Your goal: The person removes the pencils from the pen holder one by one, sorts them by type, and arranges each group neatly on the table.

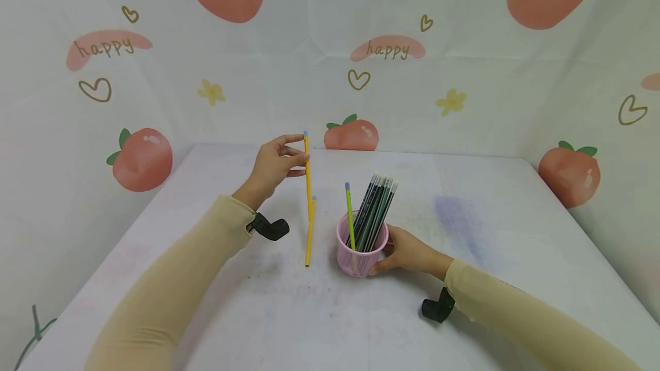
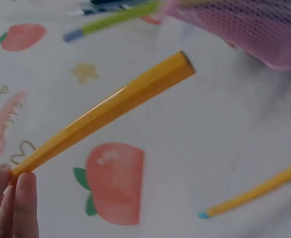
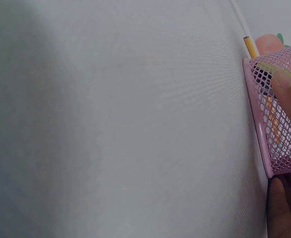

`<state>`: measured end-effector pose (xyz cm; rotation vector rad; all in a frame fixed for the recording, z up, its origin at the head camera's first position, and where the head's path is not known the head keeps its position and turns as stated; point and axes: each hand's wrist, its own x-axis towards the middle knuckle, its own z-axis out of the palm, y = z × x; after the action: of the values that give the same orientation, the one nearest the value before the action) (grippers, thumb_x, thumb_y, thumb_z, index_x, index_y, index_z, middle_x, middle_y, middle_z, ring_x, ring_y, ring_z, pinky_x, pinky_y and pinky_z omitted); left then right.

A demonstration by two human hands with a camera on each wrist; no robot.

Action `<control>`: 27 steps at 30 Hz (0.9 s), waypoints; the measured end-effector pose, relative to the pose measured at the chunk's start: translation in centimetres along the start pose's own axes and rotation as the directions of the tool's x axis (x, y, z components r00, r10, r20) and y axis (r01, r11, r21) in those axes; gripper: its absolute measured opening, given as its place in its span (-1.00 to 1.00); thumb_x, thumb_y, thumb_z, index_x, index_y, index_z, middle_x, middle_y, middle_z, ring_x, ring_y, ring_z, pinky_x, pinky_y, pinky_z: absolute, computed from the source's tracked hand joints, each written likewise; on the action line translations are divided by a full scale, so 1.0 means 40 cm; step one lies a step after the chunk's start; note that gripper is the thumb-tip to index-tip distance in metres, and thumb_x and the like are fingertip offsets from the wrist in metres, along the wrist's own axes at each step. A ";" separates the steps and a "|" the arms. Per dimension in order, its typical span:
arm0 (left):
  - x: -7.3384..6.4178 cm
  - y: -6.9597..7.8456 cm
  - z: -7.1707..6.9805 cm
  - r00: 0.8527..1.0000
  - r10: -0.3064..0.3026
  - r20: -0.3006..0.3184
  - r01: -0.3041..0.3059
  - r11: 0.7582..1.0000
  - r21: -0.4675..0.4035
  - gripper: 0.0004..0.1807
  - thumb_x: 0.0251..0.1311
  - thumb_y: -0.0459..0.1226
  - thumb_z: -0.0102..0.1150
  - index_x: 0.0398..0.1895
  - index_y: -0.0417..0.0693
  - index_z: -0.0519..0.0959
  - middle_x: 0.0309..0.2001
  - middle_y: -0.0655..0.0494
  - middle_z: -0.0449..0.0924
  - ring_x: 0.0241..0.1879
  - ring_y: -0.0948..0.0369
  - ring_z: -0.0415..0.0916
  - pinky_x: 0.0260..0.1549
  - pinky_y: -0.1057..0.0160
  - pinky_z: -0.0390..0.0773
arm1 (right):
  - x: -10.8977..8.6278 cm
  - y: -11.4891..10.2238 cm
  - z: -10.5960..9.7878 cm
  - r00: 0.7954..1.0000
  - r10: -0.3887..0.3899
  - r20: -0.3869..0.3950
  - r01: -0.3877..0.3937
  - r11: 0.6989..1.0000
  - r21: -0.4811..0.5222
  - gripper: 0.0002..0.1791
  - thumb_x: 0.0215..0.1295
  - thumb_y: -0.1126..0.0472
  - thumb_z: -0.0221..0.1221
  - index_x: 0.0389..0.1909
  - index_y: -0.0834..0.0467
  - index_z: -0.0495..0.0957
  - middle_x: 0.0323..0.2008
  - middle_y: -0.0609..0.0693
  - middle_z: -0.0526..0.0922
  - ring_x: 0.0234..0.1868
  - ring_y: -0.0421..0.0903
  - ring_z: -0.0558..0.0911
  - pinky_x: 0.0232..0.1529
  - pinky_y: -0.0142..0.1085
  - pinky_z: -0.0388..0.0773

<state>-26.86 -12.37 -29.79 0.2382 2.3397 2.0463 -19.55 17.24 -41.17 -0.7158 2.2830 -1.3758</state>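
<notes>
While right hand (image 1: 409, 253) grips pink cup (image 1: 358, 251), left hand (image 1: 273, 168) pinches one of two yellow pencils (image 1: 307, 170).

Glossy, smooth lacquer on the yellow pencil (image 2: 106, 106), faceted. Pink mesh, fine and perforated, on the pen cup (image 3: 279, 119), its base rim smooth. Matt white cloth, faintly smudged, over the table (image 1: 258, 314) beneath the cup.

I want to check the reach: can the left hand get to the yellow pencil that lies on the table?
Probably not yet. The left hand already pinches another yellow pencil. The pencil on the table lies just below it, with nothing between, left of the pink cup.
</notes>
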 end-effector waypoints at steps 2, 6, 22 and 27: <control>0.002 -0.022 -0.004 0.999 -0.038 0.023 0.036 0.997 0.061 -0.43 0.21 -0.41 0.23 0.32 -0.11 0.38 -0.26 0.02 0.57 -0.36 0.30 0.64 -0.26 0.23 0.74 | -0.001 0.000 -0.001 1.000 -0.010 0.004 0.010 1.000 -0.005 -0.02 -0.13 0.28 0.52 0.34 0.33 0.22 0.29 0.22 0.42 0.34 0.18 0.37 0.38 0.08 0.27; 0.003 -0.065 -0.006 0.989 -0.138 0.044 0.129 0.977 0.168 -0.41 0.19 -0.42 0.24 0.32 -0.13 0.37 -0.16 -0.13 0.61 -0.33 0.28 0.64 -0.27 0.22 0.74 | 0.000 0.000 0.000 1.000 -0.006 0.005 0.006 1.000 0.017 -0.02 -0.14 0.28 0.52 0.34 0.32 0.23 0.29 0.20 0.43 0.34 0.17 0.37 0.38 0.07 0.26; -0.028 -0.195 0.004 0.930 -0.367 0.033 0.338 0.887 0.314 -0.43 0.13 -0.44 0.29 0.25 -0.18 0.43 -0.24 -0.07 0.62 -0.51 0.29 0.58 -0.49 0.38 0.68 | 0.001 -0.002 0.001 1.000 -0.001 0.005 0.001 1.000 0.019 -0.01 -0.15 0.27 0.53 0.33 0.31 0.23 0.28 0.19 0.44 0.34 0.16 0.38 0.39 0.07 0.26; -0.034 -0.206 0.007 0.932 -0.362 0.032 0.334 0.887 0.319 -0.44 0.09 -0.46 0.30 0.22 -0.21 0.45 -0.31 -0.04 0.59 -0.59 0.30 0.55 -0.53 0.38 0.68 | 0.001 -0.004 0.002 1.000 -0.001 0.008 0.001 0.999 0.037 0.00 -0.16 0.26 0.53 0.34 0.31 0.23 0.29 0.18 0.43 0.35 0.16 0.36 0.40 0.07 0.25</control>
<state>-26.30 -13.31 -38.09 -0.0831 2.4217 1.4763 -19.52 17.10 -41.08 -0.7093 2.2460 -1.4092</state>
